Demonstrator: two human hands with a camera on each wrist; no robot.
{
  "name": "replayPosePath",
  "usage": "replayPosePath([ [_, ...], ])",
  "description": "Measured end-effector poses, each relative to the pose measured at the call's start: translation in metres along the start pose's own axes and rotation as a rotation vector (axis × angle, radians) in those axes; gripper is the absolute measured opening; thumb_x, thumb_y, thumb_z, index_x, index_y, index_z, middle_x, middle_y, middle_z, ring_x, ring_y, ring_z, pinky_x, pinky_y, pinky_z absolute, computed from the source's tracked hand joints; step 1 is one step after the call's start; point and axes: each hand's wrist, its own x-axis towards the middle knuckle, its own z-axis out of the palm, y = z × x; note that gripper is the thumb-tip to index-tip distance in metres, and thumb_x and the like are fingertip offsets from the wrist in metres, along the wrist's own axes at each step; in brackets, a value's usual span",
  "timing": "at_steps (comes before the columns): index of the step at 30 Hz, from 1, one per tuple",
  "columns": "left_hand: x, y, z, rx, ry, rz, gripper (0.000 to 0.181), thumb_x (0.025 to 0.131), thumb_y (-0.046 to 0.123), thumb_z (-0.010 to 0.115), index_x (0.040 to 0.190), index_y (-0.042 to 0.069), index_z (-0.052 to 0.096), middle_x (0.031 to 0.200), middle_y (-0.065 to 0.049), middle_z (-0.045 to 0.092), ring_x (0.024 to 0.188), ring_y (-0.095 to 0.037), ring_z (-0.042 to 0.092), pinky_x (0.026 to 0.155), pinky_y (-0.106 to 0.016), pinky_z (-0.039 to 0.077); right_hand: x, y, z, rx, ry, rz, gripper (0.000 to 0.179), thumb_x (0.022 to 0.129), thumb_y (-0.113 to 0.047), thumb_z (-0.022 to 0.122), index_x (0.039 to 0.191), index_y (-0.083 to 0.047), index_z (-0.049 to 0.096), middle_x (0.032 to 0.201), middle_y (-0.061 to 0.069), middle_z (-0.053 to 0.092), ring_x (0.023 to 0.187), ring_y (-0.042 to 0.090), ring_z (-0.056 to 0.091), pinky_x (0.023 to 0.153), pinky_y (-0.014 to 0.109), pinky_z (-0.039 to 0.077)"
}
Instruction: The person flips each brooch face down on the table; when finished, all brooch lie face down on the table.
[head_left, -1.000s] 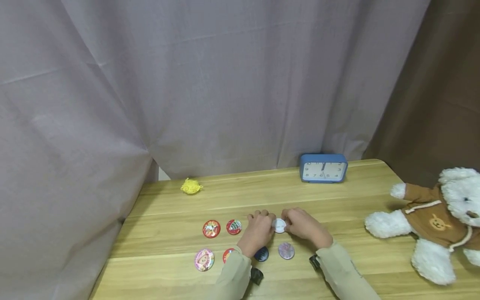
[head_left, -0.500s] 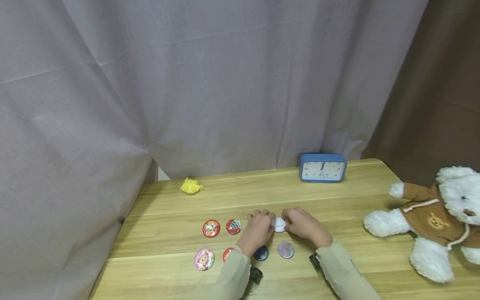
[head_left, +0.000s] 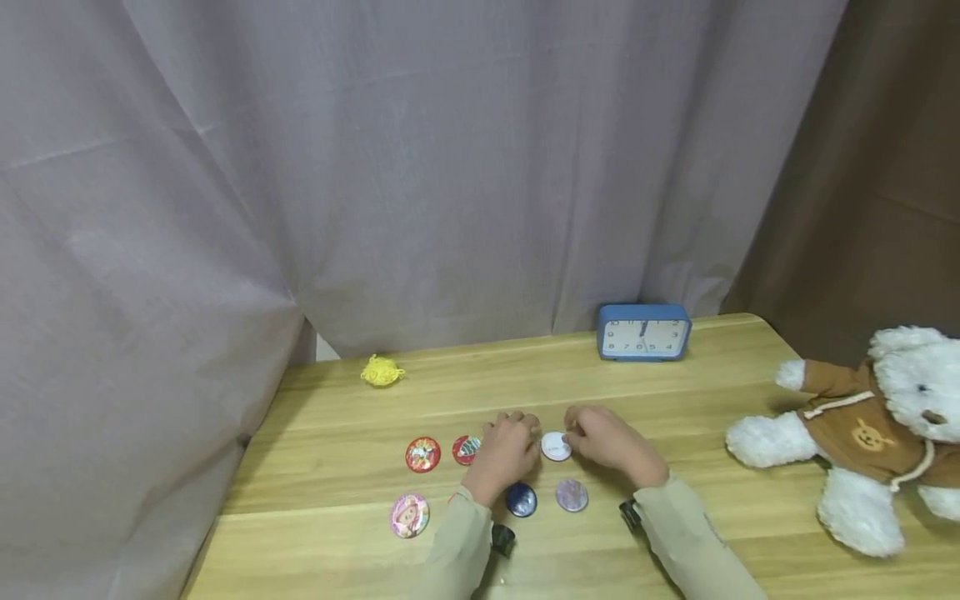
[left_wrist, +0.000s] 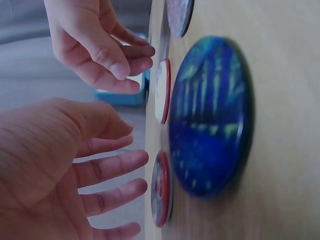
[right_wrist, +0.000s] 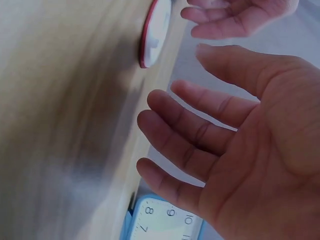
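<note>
A round white badge (head_left: 556,447) with a red rim lies flat on the wooden table between my two hands. My left hand (head_left: 510,450) hovers just left of it, fingers spread and loosely bent, holding nothing. To its right is my right hand (head_left: 609,442), its fingers relaxed; in the right wrist view the badge (right_wrist: 157,32) sits apart from the fingertips (right_wrist: 150,117). Below my left hand lies a dark blue badge (head_left: 521,500), with a pale purple badge (head_left: 572,496) beside it. A red badge with a green tree (head_left: 466,450) is partly hidden by my left hand.
Farther left lie a red badge (head_left: 423,455) and a pink badge (head_left: 409,516); another red one is mostly covered by my left arm. A yellow tangle of string (head_left: 382,371) and a blue clock (head_left: 644,333) stand at the back. A white teddy bear (head_left: 862,442) sits at right.
Both hands have let go of the white badge and drawn slightly apart from it. The left hand has shifted a little left, uncovering more of the blue badge. The view has tilted slightly.
</note>
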Motion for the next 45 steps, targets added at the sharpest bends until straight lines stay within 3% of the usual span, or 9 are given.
replayPosePath([
  [8,-0.010,-0.015,-0.015,-0.079,-0.038,-0.090,0.036,0.085,0.012,0.070,0.121,0.006,0.069,0.118,-0.010,0.068,0.103,-0.030,0.063,0.083,-0.051,0.049,0.006,-0.015,-0.008,-0.046,0.049,-0.030,0.025,0.086,-0.008,0.072,0.106,0.007,0.068,0.084,0.007,0.065,0.077,0.021,0.060,0.078,0.044,0.053],
  [18,-0.021,-0.027,-0.024,-0.103,-0.083,-0.162,0.055,0.077,0.011,0.077,0.131,0.007,0.063,0.122,-0.010,0.066,0.107,-0.029,0.058,0.091,-0.053,0.046,0.018,-0.036,-0.001,-0.033,-0.011,-0.036,0.035,0.081,-0.006,0.076,0.113,0.005,0.068,0.105,0.018,0.070,0.097,0.034,0.066,0.087,0.050,0.053],
  [27,-0.027,-0.034,-0.028,-0.089,-0.053,-0.143,0.056,0.071,0.013,0.083,0.124,0.008,0.066,0.113,-0.007,0.070,0.102,-0.030,0.059,0.084,-0.048,0.046,0.025,-0.054,0.012,-0.044,-0.011,-0.024,0.034,0.076,-0.002,0.077,0.109,0.004,0.070,0.103,0.016,0.070,0.096,0.033,0.063,0.087,0.049,0.052],
  [34,-0.028,-0.034,-0.027,-0.097,-0.033,-0.121,0.037,0.070,0.008,0.082,0.105,0.011,0.071,0.085,0.002,0.066,0.090,-0.026,0.057,0.078,-0.045,0.043,0.026,-0.062,0.020,-0.058,-0.028,-0.003,0.037,0.073,0.001,0.079,0.109,0.003,0.071,0.108,0.015,0.070,0.100,0.033,0.060,0.090,0.050,0.051],
  [41,-0.026,-0.030,-0.022,-0.077,-0.024,-0.111,0.028,0.073,0.007,0.082,0.099,0.013,0.073,0.096,-0.001,0.071,0.091,-0.025,0.058,0.082,-0.047,0.043,0.028,-0.062,0.027,-0.079,0.001,-0.068,0.024,0.069,0.006,0.078,0.091,-0.002,0.071,0.093,0.010,0.068,0.088,0.029,0.057,0.080,0.048,0.050],
  [45,-0.027,-0.030,-0.017,-0.047,-0.043,-0.110,0.028,0.073,0.007,0.082,0.099,0.012,0.074,0.100,-0.003,0.072,0.092,-0.026,0.059,0.082,-0.050,0.044,0.027,-0.062,0.035,-0.118,-0.028,-0.094,0.022,0.070,0.003,0.080,0.087,-0.004,0.068,0.083,0.004,0.060,0.082,0.025,0.052,0.074,0.045,0.047],
])
